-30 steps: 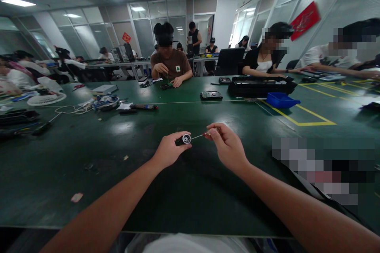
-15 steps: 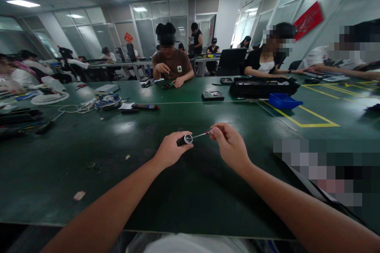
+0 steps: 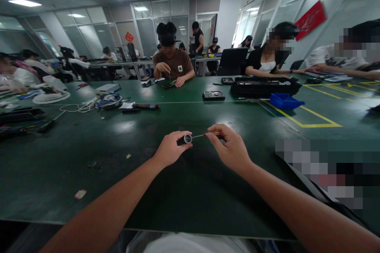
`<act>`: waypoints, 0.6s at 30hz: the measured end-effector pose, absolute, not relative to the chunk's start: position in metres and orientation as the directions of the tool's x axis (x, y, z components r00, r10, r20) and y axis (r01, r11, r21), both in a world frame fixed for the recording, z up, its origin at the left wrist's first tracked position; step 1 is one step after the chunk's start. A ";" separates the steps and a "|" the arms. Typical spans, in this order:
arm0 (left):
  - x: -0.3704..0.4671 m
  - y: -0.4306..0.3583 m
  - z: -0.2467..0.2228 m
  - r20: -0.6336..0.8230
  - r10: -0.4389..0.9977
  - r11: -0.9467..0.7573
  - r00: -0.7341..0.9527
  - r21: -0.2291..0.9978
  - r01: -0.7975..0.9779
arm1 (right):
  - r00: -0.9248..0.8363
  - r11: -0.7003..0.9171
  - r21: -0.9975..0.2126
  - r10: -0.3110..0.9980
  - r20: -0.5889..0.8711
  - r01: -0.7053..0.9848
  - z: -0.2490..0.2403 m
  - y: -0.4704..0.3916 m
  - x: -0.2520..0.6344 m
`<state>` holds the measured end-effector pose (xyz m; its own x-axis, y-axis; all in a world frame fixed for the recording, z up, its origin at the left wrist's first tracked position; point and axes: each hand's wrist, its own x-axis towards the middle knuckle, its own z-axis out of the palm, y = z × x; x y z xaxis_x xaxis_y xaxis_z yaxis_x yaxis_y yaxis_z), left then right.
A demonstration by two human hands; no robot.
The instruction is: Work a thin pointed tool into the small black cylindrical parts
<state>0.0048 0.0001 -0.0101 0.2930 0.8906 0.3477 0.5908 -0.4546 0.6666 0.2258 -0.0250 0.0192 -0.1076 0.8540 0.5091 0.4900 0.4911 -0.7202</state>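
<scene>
My left hand [image 3: 170, 149] is closed around a short black cylinder [image 3: 187, 139] with a pale ring at its end, which faces right; its exact kind I cannot make out. In my right hand [image 3: 230, 144] is a screwdriver [image 3: 204, 134] with a thin metal shaft and a reddish, see-through handle. The shaft points left, and its tip reaches into the ringed end of the cylinder. Both hands are above the green table [image 3: 178, 193], close to its middle. My fingers hide most of the cylinder's body and part of the handle.
Across the table a person in a brown shirt [image 3: 175, 65] works on a small board. A hard drive [image 3: 213, 95], a long black housing [image 3: 265, 86] and a blue bin [image 3: 286, 101] lie ahead to the right. Cables [image 3: 108, 102] and a pen-like tool [image 3: 147, 106] lie left.
My right hand's fingers have shifted on the screwdriver handle, the thumb and forefinger now more spread. The tip stays at the cylinder. My left hand has barely moved.
</scene>
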 end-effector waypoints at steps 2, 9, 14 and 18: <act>0.004 0.000 -0.010 0.346 0.890 -0.455 0.296 0.662 0.595 | -0.127 0.492 -0.714 0.856 0.502 0.498 0.019 -0.024 0.226; 0.005 0.001 -0.013 0.352 0.882 -0.472 0.315 0.635 0.612 | -0.158 0.466 -0.679 0.871 0.465 0.567 0.020 -0.024 0.226; 0.004 0.002 -0.012 0.346 0.880 -0.475 0.325 0.622 0.623 | -0.157 0.470 -0.683 0.869 0.469 0.559 0.020 -0.026 0.224; 0.004 0.001 -0.010 0.342 0.884 -0.466 0.318 0.614 0.637 | -0.210 0.524 -0.659 0.842 0.498 0.539 0.021 -0.025 0.225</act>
